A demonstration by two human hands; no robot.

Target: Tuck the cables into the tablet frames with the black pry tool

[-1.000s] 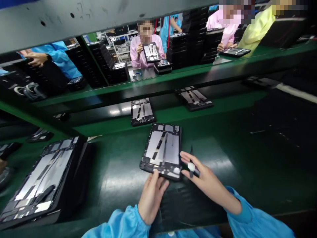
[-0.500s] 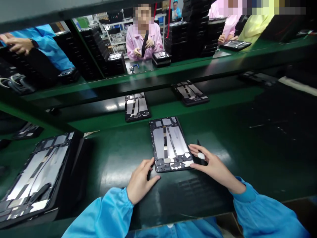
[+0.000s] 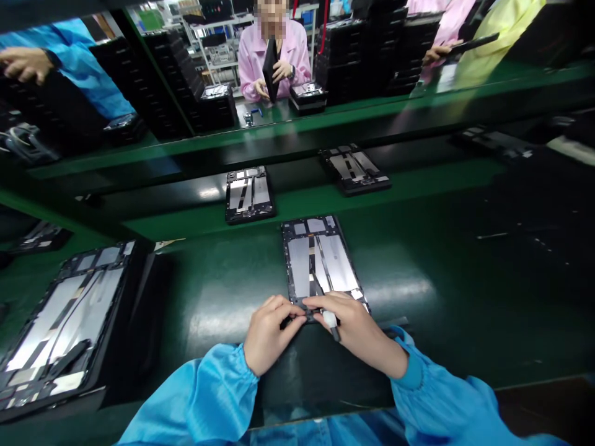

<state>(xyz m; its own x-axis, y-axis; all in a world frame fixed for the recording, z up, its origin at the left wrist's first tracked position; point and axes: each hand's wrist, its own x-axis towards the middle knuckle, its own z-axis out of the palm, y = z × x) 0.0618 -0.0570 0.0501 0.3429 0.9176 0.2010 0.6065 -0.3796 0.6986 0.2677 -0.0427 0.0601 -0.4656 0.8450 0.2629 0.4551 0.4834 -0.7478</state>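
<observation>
Centre frame — left hand pinches near edge of opened tablet chassis; right hand, beside it, grips a dark stylus-like tool.

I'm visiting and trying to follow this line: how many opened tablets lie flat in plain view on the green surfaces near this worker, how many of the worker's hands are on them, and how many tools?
Opened tablets lying flat: 4 (worked tablet, left tablet, belt tablet, far belt tablet)
Hands: 2 (left hand, right hand)
Tools: 1 (dark tool)
Total: 7
</observation>
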